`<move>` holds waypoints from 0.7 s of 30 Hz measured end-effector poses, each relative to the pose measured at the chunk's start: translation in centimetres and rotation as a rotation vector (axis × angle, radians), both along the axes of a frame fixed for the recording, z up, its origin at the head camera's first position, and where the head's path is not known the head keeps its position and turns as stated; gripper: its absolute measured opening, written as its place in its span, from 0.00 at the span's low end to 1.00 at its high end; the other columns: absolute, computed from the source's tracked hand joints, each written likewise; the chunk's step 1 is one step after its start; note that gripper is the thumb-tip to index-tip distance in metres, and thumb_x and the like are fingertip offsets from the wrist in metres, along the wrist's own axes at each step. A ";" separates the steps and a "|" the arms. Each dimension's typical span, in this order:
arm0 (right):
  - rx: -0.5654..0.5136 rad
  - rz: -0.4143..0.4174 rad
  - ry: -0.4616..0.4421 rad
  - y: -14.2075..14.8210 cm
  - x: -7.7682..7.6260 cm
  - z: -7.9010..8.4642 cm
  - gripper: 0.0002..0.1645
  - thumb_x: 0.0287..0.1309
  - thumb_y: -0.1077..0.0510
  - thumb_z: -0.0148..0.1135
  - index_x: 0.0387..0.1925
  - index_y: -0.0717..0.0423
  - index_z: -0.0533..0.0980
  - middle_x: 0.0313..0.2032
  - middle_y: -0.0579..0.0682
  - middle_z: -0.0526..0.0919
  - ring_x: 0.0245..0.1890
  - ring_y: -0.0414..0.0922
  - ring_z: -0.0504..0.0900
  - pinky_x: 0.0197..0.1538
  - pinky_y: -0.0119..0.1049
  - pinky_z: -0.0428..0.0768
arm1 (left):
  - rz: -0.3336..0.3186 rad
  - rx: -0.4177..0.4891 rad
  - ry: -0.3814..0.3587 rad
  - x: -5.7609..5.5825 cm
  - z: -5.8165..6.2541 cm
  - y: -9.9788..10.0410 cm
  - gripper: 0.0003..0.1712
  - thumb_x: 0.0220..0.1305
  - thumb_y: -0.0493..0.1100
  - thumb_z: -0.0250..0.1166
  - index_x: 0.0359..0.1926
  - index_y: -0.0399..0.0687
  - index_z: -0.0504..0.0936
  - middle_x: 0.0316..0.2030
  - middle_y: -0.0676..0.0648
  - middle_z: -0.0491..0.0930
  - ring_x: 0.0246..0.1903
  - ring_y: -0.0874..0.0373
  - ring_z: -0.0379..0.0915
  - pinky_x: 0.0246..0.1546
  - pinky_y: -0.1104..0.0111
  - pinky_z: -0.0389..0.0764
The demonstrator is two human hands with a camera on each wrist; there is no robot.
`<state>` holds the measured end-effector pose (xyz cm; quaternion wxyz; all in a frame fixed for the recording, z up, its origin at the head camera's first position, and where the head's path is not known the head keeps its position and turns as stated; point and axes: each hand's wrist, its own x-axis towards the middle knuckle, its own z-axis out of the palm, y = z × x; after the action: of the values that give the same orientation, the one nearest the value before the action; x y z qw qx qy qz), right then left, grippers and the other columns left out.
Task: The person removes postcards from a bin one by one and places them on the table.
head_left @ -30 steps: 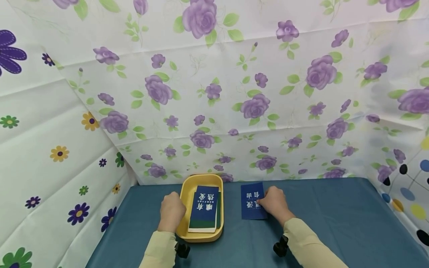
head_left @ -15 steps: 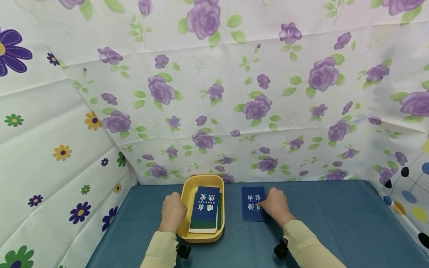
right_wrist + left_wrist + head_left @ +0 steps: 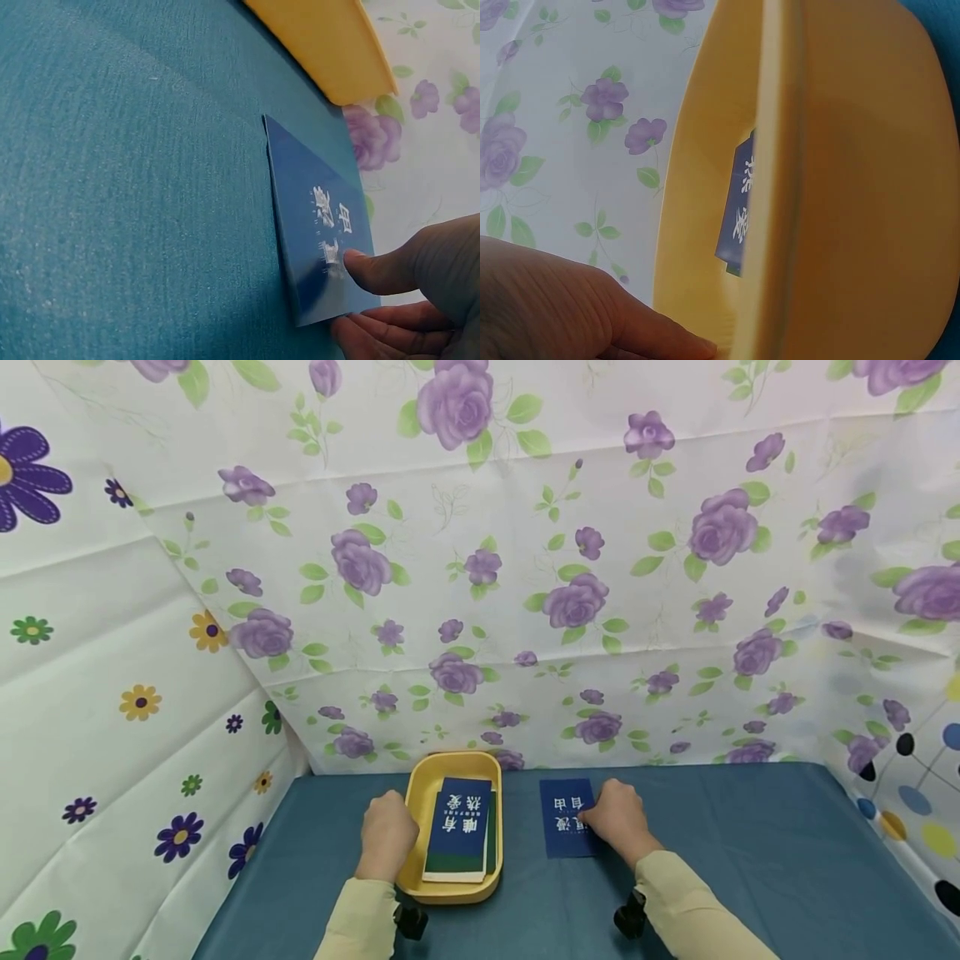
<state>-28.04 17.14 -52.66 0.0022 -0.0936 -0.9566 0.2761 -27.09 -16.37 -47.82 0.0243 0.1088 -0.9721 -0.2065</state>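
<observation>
Blue card (image 3: pixel 566 818), one, white lettering upside down on my head feed. Held where?

Right edge. I see the right hand (image 3: pixel 617 818) pinching it, thumb on the printed face, fingers curled at the edge below; how far they reach underneath, I cannot tell.

Position relative to the grip?

Left of it, on or just over the table (image 3: pixel 532 906); whether wholly flat, I cannot tell. Long axis: front to back, away from the person.

Neighbouring item?

Yellow tray (image 3: pixel 450 896), one, left of the card, near but not touching. Long axis roughly parallel to the card's. Contents: book stack (image 3: pixel 456 827), blue-and-green cover uppermost.

Left hand (image 3: pixel 388 835)?

Pinching the tray's left rim, one digit showing inside the wall, the others mostly hidden from me.

Nearer hand?

Right, by contact. Left is on the tray's opposite side. I judge one relation to be decisive: the card's free left edge faces the tray, and the grip sits on the edge farthest from it.
</observation>
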 end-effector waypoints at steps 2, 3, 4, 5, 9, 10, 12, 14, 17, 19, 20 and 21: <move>0.001 0.001 0.008 -0.1 0.0 0.1 0.21 0.44 0.50 0.72 0.10 0.53 0.71 0.10 0.47 0.71 0.12 0.43 0.71 0.19 0.37 0.68 | -0.001 0.001 0.003 0.0 0.0 0.0 0.02 0.53 0.30 0.60 0.29 0.35 0.74 0.19 0.45 0.71 0.17 0.56 0.70 0.16 0.65 0.72; 0.004 0.002 0.014 -0.3 -0.1 0.2 0.22 0.44 0.50 0.72 0.10 0.53 0.69 0.09 0.47 0.70 0.12 0.43 0.71 0.18 0.37 0.68 | -0.001 0.001 0.003 0.0 0.0 -0.1 0.03 0.53 0.30 0.60 0.29 0.35 0.74 0.19 0.45 0.71 0.17 0.56 0.70 0.16 0.65 0.72; 0.006 0.005 0.019 -0.4 -0.1 0.4 0.22 0.45 0.50 0.71 0.11 0.53 0.69 0.09 0.47 0.70 0.12 0.43 0.71 0.18 0.37 0.67 | -0.002 0.001 0.005 0.0 0.0 -0.1 0.03 0.53 0.30 0.60 0.30 0.35 0.74 0.19 0.45 0.71 0.17 0.56 0.70 0.16 0.66 0.72; 0.007 0.004 0.019 -0.6 -0.1 0.6 0.23 0.45 0.50 0.71 0.11 0.52 0.67 0.09 0.46 0.69 0.11 0.43 0.70 0.18 0.36 0.67 | -0.002 -0.001 0.006 0.0 0.0 -0.1 0.02 0.53 0.30 0.60 0.30 0.35 0.74 0.19 0.45 0.71 0.17 0.56 0.70 0.16 0.65 0.72; 0.013 0.029 0.047 -1.8 -0.2 1.6 0.26 0.46 0.50 0.70 0.10 0.50 0.62 0.08 0.45 0.64 0.09 0.42 0.66 0.17 0.36 0.65 | -0.005 -0.004 0.005 0.0 0.1 -0.1 0.02 0.52 0.30 0.60 0.29 0.35 0.74 0.19 0.45 0.71 0.17 0.56 0.70 0.16 0.65 0.72; 0.008 0.042 0.053 -2.2 -0.2 2.1 0.26 0.47 0.50 0.70 0.09 0.50 0.63 0.08 0.45 0.64 0.09 0.42 0.66 0.17 0.36 0.65 | -0.005 -0.005 0.004 0.0 0.1 -0.1 0.02 0.52 0.30 0.60 0.28 0.35 0.74 0.19 0.45 0.71 0.17 0.56 0.70 0.16 0.65 0.72; -0.009 0.061 0.070 -3.1 -0.2 3.0 0.27 0.47 0.49 0.69 0.09 0.49 0.62 0.07 0.45 0.62 0.08 0.42 0.65 0.17 0.36 0.65 | -0.003 -0.007 0.001 0.1 0.2 -0.1 0.02 0.52 0.30 0.60 0.28 0.35 0.74 0.19 0.45 0.71 0.17 0.56 0.70 0.16 0.65 0.72; -0.039 0.081 0.081 -4.1 -0.2 4.0 0.27 0.48 0.48 0.69 0.09 0.49 0.61 0.07 0.45 0.61 0.08 0.43 0.66 0.16 0.35 0.64 | -0.004 -0.007 0.002 0.0 0.2 -0.1 0.02 0.52 0.30 0.60 0.28 0.35 0.74 0.19 0.45 0.71 0.17 0.56 0.70 0.16 0.65 0.72; -0.079 0.090 0.078 -5.8 -0.1 5.4 0.27 0.48 0.46 0.69 0.11 0.49 0.61 0.08 0.45 0.60 0.08 0.43 0.66 0.15 0.35 0.65 | -0.003 -0.005 0.002 0.0 0.1 -0.1 0.02 0.53 0.30 0.60 0.29 0.35 0.74 0.19 0.45 0.71 0.17 0.56 0.70 0.16 0.65 0.72; -0.099 0.097 0.076 -7.1 -0.1 6.1 0.27 0.48 0.45 0.68 0.11 0.50 0.62 0.09 0.46 0.61 0.09 0.44 0.68 0.15 0.34 0.66 | -0.003 -0.007 0.002 -0.1 0.0 -0.1 0.02 0.53 0.30 0.60 0.29 0.35 0.74 0.19 0.44 0.71 0.17 0.56 0.70 0.16 0.65 0.71; -0.108 0.099 0.072 -7.7 0.0 6.5 0.26 0.49 0.45 0.68 0.12 0.50 0.63 0.10 0.46 0.63 0.10 0.44 0.69 0.15 0.34 0.66 | -0.002 -0.008 0.001 -0.1 0.0 -0.1 0.02 0.53 0.30 0.60 0.30 0.35 0.74 0.19 0.45 0.71 0.17 0.56 0.70 0.16 0.66 0.71; -0.118 0.104 0.074 -8.3 0.0 6.8 0.25 0.49 0.45 0.68 0.13 0.51 0.64 0.10 0.47 0.65 0.11 0.44 0.70 0.15 0.35 0.67 | -0.002 -0.011 0.000 -0.1 0.0 -0.1 0.02 0.53 0.30 0.60 0.29 0.35 0.74 0.19 0.45 0.71 0.17 0.56 0.70 0.16 0.66 0.72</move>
<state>-27.99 8.85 -45.86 0.0176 -0.0333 -0.9415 0.3350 -27.19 -16.48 -47.85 0.0244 0.1075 -0.9733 -0.2013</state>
